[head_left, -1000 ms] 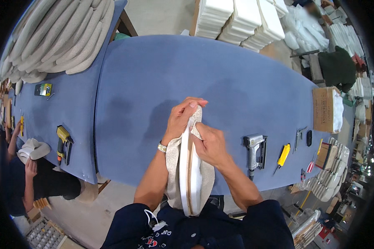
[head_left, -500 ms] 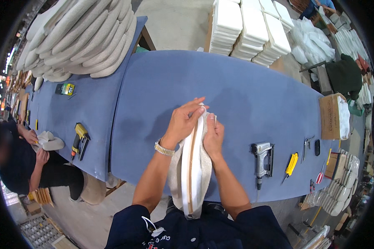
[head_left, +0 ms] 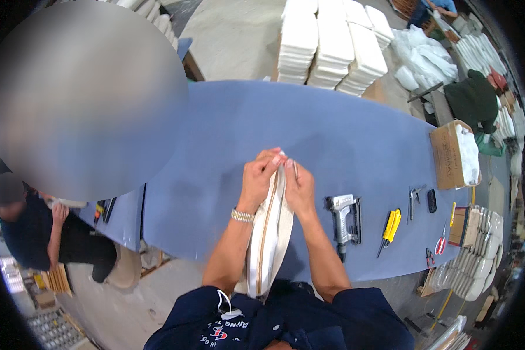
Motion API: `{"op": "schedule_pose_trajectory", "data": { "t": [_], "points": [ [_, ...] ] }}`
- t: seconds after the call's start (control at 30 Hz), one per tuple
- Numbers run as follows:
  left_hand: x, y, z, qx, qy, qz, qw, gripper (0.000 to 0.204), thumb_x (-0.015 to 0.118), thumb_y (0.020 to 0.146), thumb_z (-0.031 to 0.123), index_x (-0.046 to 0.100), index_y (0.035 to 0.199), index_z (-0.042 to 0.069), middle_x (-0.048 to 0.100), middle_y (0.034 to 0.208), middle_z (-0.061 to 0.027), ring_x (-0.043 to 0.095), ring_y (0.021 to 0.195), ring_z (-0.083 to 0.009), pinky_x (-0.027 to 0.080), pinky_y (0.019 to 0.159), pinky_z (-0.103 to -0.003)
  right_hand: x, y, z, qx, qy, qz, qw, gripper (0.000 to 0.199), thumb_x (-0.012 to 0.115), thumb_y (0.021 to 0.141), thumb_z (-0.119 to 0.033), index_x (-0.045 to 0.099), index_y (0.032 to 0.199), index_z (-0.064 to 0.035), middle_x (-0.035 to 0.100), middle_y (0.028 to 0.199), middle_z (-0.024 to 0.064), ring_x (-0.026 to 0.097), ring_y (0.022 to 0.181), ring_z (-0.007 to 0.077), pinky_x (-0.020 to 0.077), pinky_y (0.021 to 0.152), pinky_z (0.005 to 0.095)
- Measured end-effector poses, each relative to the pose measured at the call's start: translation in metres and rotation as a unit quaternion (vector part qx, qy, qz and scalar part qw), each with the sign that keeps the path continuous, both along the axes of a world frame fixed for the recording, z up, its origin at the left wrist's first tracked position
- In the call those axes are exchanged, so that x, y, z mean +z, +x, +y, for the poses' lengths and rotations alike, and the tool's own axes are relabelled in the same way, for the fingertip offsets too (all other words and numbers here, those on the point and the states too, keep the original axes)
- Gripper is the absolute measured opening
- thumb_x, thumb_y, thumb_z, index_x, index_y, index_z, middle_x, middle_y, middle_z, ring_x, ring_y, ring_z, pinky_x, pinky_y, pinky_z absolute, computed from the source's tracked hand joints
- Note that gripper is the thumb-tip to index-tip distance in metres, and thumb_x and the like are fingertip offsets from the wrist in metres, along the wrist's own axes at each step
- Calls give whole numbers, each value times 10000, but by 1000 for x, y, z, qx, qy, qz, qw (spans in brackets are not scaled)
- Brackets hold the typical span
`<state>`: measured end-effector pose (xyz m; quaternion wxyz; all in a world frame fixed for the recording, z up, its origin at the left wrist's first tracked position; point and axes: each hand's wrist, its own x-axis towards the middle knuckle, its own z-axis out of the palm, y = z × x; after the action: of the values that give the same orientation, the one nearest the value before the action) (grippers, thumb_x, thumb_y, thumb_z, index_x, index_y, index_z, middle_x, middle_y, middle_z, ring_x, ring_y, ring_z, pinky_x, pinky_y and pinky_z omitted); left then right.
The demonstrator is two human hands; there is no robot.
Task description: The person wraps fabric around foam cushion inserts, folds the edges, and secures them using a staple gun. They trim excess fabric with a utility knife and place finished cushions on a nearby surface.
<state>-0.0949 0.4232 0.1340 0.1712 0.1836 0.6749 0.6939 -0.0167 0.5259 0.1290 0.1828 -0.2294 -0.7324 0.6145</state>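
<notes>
A beige fabric-covered cushion pad (head_left: 269,233) stands on edge between my arms, its lower end near my body. White padding and a thin brown strip show along its edge. My left hand (head_left: 258,182), with a metal watch above it, pinches the cover at the far end. Beside it, my right hand (head_left: 299,189) grips the right side of that same end, thumb on top. Both hands are closed and almost touch at the tip. A silver staple gun (head_left: 345,219) lies on the blue table (head_left: 233,122) to the right of my right arm.
Right of the staple gun are a yellow cutter knife (head_left: 391,226), a grey metal tool (head_left: 413,203), red-handled scissors (head_left: 441,244) and a cardboard box (head_left: 446,154). White pad stacks (head_left: 332,49) stand beyond the table. A co-worker (head_left: 58,245) sits at left; a blurred patch hides the upper left.
My hands have drawn closer together at the pad's far end, and the left fingers have curled in. The view has shifted, so the tools appear farther left; a blurred patch now covers the upper left.
</notes>
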Motion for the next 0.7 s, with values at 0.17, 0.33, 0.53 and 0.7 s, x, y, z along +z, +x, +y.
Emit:
{"op": "schedule_pose_trajectory", "data": {
  "t": [0.17,0.33,0.53,0.7],
  "points": [
    [-22,3,10,-19,73,-46,996,256,614,1010,148,786,926,-21,734,1020,-95,631,1142,-245,443,1074,-420,13,9,2,60,159,-69,983,214,596,999,-215,634,958,-8,619,715,164,588,596,267,474,590,410],
    [-29,-2,3,-22,85,-50,995,210,628,977,97,805,914,3,736,958,-63,635,1097,-227,298,1225,-458,27,20,-13,140,296,-163,931,196,691,864,-169,550,886,-35,649,735,174,670,665,387,488,555,482],
    [-37,-11,-19,-29,124,-33,991,192,632,965,84,812,939,23,737,971,-61,638,1077,-215,289,1231,-483,30,13,-39,125,310,-244,910,221,704,867,-188,551,934,-44,677,771,145,677,618,348,504,515,469],
    [-23,-43,-49,-100,64,-19,993,244,610,966,114,785,892,-39,727,968,-101,625,1065,-243,345,1190,-528,27,-4,-54,133,295,-199,925,225,698,874,-194,553,954,-41,694,812,144,688,639,351,516,518,465]
  ]
}}
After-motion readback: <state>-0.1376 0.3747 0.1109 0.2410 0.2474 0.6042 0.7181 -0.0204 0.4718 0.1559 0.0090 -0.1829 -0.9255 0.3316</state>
